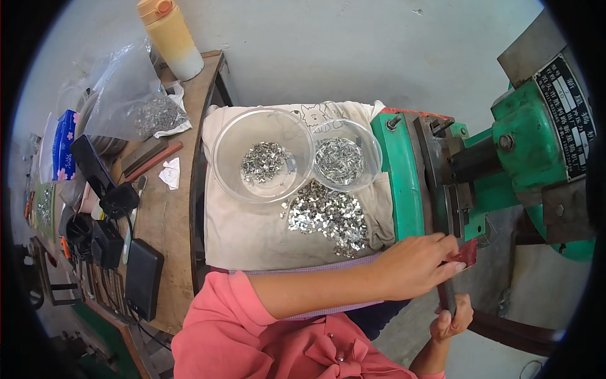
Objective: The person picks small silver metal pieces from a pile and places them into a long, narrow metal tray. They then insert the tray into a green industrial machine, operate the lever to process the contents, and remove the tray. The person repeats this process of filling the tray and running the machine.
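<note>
To the right stands a green hand press (530, 136) with a dark metal ram. My left hand (413, 268) reaches across to the press's near end, fingers bent together beside a dark red piece (468, 251); what they pinch is hidden. Lower down, my right hand (456, 317) is closed round the lower end of a dark flat bar (446, 292). A heap of small shiny metal pieces (328, 215) lies on the beige cloth left of the press. Behind it, a large clear tub (230, 180) holds similar bits, and a smaller clear tub (374, 161) holds thin metal pins.
On the left, a wooden table (167, 252) carries a black power bank (144, 278), a phone (93, 165), a plastic bag of metal pieces (158, 114), a blue tissue pack (65, 145) and a yellow bottle (173, 44). A dark curved bar (511, 331) is at the lower right.
</note>
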Motion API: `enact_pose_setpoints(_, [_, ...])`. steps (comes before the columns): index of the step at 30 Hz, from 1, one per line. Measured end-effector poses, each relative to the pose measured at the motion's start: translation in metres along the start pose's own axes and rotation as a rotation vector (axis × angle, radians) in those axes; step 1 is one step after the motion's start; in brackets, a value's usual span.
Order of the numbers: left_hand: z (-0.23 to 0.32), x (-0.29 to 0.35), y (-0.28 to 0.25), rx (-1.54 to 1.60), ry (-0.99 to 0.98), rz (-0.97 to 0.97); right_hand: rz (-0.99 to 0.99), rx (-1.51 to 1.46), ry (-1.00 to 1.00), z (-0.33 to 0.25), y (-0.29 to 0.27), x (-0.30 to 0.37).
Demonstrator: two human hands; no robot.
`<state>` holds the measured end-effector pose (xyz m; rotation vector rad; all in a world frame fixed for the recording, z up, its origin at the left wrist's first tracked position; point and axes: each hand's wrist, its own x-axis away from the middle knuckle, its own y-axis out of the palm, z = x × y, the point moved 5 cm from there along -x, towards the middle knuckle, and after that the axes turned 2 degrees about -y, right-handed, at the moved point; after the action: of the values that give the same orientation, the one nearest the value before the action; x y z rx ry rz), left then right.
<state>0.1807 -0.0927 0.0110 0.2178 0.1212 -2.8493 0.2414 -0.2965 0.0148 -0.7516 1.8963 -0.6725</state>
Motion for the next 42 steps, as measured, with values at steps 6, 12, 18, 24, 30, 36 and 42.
enact_pose_setpoints(6, [0.0,0.016,-0.044,-0.056,-0.12,-0.22,-0.113,-0.109,-0.14,-0.012,0.04,-0.039])
enact_pose_setpoints(12, [0.036,0.044,-0.124,-0.159,-0.139,0.028,-0.164,-0.566,0.045,-0.029,0.094,-0.103])
enact_pose_setpoints(18, [0.056,0.056,-0.189,-0.026,-0.179,0.2,-0.219,-1.128,0.337,-0.071,0.137,-0.178])
enact_pose_setpoints(24, [0.05,0.075,-0.227,-0.158,-0.147,0.405,-0.274,-1.217,0.325,-0.096,0.178,-0.215])
enact_pose_setpoints(30, [0.041,0.087,-0.242,-0.405,-0.106,0.61,-0.232,-1.12,0.309,-0.09,0.186,-0.209])
enact_pose_setpoints(36, [0.041,0.103,-0.234,-0.232,-0.14,0.624,-0.194,-1.192,0.387,-0.075,0.162,-0.176])
enact_pose_setpoints(42, [0.014,0.14,-0.165,0.28,-0.473,0.33,-0.152,-1.166,0.604,-0.038,0.127,-0.082])
